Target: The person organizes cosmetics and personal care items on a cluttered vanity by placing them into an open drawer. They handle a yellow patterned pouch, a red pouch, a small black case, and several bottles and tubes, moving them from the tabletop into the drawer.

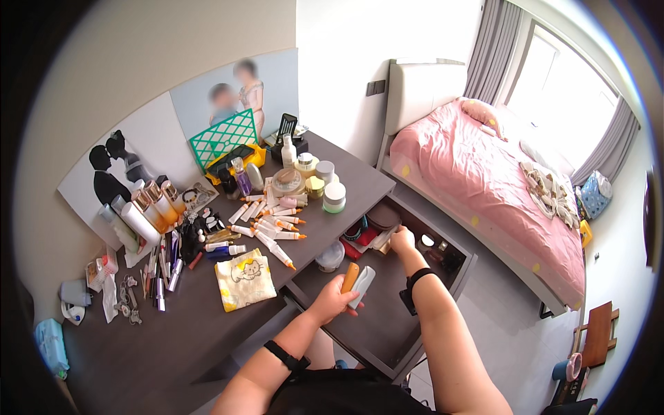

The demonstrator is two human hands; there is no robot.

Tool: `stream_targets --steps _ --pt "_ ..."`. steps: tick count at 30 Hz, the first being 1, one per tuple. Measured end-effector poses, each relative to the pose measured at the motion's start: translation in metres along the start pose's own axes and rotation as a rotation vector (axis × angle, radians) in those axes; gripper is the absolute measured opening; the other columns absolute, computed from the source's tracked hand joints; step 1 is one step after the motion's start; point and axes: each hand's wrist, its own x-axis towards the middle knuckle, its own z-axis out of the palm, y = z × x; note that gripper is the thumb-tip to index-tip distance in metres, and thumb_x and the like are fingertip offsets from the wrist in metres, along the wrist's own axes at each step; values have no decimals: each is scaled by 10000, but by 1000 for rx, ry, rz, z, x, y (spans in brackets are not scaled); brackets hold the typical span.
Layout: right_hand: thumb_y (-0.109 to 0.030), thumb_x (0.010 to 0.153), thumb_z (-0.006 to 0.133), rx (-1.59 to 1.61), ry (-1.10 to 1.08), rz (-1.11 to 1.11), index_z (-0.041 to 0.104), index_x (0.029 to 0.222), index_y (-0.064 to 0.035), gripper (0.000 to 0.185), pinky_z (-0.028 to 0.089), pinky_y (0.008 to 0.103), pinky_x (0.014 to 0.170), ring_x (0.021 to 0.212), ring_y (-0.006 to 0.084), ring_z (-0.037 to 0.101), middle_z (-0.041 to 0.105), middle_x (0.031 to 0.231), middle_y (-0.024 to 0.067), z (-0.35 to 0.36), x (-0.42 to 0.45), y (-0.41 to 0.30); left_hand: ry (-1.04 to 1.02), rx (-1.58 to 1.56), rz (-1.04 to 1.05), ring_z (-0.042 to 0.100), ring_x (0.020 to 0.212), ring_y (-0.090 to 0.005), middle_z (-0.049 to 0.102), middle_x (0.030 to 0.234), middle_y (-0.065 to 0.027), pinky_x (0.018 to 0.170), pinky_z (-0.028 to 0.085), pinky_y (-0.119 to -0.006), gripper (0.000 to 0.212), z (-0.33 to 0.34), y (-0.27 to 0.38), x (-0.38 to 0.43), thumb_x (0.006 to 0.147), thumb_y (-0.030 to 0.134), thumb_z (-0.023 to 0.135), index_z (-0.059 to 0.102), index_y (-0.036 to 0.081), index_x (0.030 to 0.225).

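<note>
Over the pulled-out drawer (363,337), my left hand (334,298) holds two slim objects side by side: an orange-brown one (350,277) and a light grey one (364,282). My right hand (402,240) reaches into the far part of the drawer, its fingers at a pale flat item (385,239); whether they grip it cannot be told. Near that hand lie a brown round case (383,215), red packets (366,237) and a round white-lidded jar (427,241). A clear tub (330,257) sits at the drawer's left side.
The dark desk (171,353) holds white tubes with orange tips (280,249), cream jars (334,196), a folded cat-print cloth (245,280), bottles (155,205) and makeup pencils (161,270). A bed with pink bedding (467,171) stands beyond the drawer.
</note>
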Motion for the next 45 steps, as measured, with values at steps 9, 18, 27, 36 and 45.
stream_targets --steps 9,18,27,36,45 --pt "-557 878 548 200 -614 39 659 958 7 580 524 300 613 696 170 633 659 865 79 -54 -97 -82 108 -228 71 658 880 -219 624 1029 -121 610 580 -314 279 -11 -7 4 927 115 548 476 1 1171" --pt "-220 876 648 551 -863 114 578 1094 16 329 555 348 778 899 214 632 628 1020 121 -53 -101 -46 187 -177 103 656 728 -231 579 929 -129 512 536 -313 275 -2 -6 4 961 199 482 434 15 1159" --pt "-74 866 563 666 -479 388 565 1012 9 168 562 355 710 837 225 617 590 944 92 -40 -46 -11 181 -174 132 610 571 -209 560 797 -131 456 492 -295 289 -4 -5 -1 946 215 447 432 11 1149" --pt "-134 858 568 622 -317 430 587 1029 -19 206 538 342 631 783 216 598 586 939 95 -27 -36 -2 238 -69 -160 549 426 -221 572 703 -135 321 376 -282 208 -7 0 12 950 251 394 441 54 999" --pt "-112 848 578 485 -490 466 570 1041 2 224 568 380 656 839 248 629 602 947 109 -20 -29 25 81 112 -182 643 669 -215 600 808 -120 540 561 -293 205 -11 48 80 922 156 570 520 -25 1005"
